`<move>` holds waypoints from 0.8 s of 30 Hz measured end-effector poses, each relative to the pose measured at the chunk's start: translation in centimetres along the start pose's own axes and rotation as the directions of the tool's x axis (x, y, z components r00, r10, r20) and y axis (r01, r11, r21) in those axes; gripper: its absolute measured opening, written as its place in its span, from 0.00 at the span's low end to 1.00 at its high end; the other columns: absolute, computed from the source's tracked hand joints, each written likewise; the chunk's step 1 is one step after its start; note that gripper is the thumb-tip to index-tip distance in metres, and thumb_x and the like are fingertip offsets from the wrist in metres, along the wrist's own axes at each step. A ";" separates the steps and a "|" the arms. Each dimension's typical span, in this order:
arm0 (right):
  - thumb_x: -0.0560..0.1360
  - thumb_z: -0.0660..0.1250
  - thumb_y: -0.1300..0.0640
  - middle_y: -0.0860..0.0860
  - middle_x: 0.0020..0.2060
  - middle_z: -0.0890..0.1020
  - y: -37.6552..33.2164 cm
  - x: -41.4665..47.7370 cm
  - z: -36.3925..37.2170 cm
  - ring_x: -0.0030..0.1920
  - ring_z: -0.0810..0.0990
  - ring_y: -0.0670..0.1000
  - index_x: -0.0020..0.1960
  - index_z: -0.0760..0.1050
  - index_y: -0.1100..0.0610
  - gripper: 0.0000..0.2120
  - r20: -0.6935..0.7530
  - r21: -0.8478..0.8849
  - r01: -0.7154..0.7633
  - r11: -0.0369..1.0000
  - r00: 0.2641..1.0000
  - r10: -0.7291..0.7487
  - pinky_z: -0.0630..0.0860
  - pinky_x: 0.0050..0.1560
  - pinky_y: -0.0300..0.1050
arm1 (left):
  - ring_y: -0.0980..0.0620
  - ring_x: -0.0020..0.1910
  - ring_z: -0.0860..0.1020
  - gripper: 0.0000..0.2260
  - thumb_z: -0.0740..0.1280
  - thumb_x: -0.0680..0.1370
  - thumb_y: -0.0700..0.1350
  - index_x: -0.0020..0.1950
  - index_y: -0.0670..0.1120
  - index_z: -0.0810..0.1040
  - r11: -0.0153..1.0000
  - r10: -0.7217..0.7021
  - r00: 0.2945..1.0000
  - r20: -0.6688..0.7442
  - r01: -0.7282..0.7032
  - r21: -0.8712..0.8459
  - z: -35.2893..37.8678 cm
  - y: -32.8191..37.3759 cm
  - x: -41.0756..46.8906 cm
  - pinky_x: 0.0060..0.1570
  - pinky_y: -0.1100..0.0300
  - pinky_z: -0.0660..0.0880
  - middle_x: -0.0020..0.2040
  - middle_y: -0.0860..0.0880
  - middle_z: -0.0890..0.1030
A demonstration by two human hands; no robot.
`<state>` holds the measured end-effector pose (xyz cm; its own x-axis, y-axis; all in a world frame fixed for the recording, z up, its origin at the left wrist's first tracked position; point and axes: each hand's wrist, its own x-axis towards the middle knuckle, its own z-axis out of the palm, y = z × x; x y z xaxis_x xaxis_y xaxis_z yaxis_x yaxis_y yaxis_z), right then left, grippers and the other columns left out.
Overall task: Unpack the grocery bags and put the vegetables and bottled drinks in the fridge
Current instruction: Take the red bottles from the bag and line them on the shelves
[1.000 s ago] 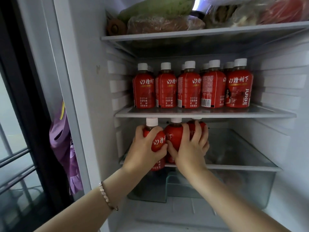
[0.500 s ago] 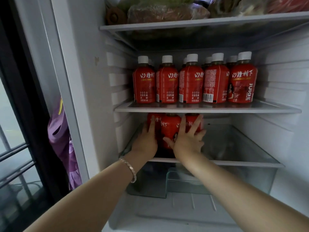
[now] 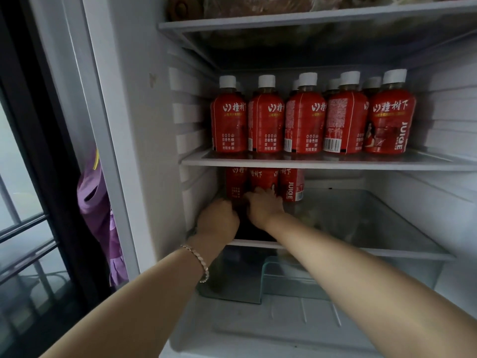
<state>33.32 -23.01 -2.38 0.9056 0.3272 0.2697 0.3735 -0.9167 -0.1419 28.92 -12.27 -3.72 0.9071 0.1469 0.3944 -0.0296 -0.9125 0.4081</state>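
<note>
Fridge (image 3: 454,208) interior, door open, dim light. Three bottles (image 3: 263,180) now stand deep on the lower shelf (image 3: 361,250), toward its 10 o'clock corner, with their tops hidden behind the middle shelf (image 3: 322,162). A second ago both hands held them at the front edge, so this batch looks placed, with only a final nudge left. Left hand (image 3: 218,219) is at the left bottle's base, fingers hidden behind the knuckles, grip can't be told. Right hand (image 3: 263,206) touches the middle bottle low down, fingers bent, can't tell if they wrap it. Row of bottles (image 3: 304,120) fills the middle shelf at 12 o'clock, bagged vegetables (image 3: 258,6) above. Drawer (image 3: 296,277) at 6, purple cloth (image 3: 95,202) at 9. Low clearance under the middle shelf is the only snag
</note>
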 end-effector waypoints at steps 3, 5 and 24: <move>0.77 0.61 0.59 0.55 0.67 0.68 -0.1 2.2 0.6 0.68 0.65 0.58 0.72 0.64 0.53 0.23 0.097 -0.026 -0.005 1.000 0.995 0.007 0.63 0.68 0.61 | 0.45 0.46 0.78 0.10 0.58 0.78 0.38 0.48 0.38 0.79 0.999 0.034 0.999 -0.009 -0.034 -0.041 -0.3 -1.0 -0.2 0.41 0.58 0.72 0.49 0.42 0.81; 0.78 0.60 0.58 0.57 0.69 0.67 0.0 3.2 0.9 0.69 0.65 0.59 0.72 0.62 0.54 0.23 0.133 0.009 -0.016 1.000 0.991 0.015 0.61 0.70 0.59 | 0.45 0.47 0.79 0.11 0.58 0.78 0.38 0.49 0.40 0.80 0.998 0.038 0.999 -0.017 -0.039 -0.054 -0.2 -1.0 -0.3 0.44 0.58 0.73 0.50 0.43 0.82; 0.78 0.61 0.59 0.59 0.71 0.62 2.6 2.0 0.8 0.68 0.67 0.59 0.73 0.63 0.57 0.24 0.045 0.141 -0.157 0.977 0.987 0.152 0.68 0.68 0.53 | 0.45 0.49 0.79 0.09 0.59 0.78 0.41 0.50 0.42 0.79 0.999 0.014 1.000 0.005 -0.014 -0.043 -0.2 -0.7 -0.3 0.48 0.56 0.75 0.50 0.43 0.81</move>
<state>36.28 -24.54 -2.95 0.9600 0.1938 0.2019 0.2511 -0.9151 -0.3155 28.60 -11.57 -3.94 0.9089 0.1318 0.3957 -0.0605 -0.8970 0.4378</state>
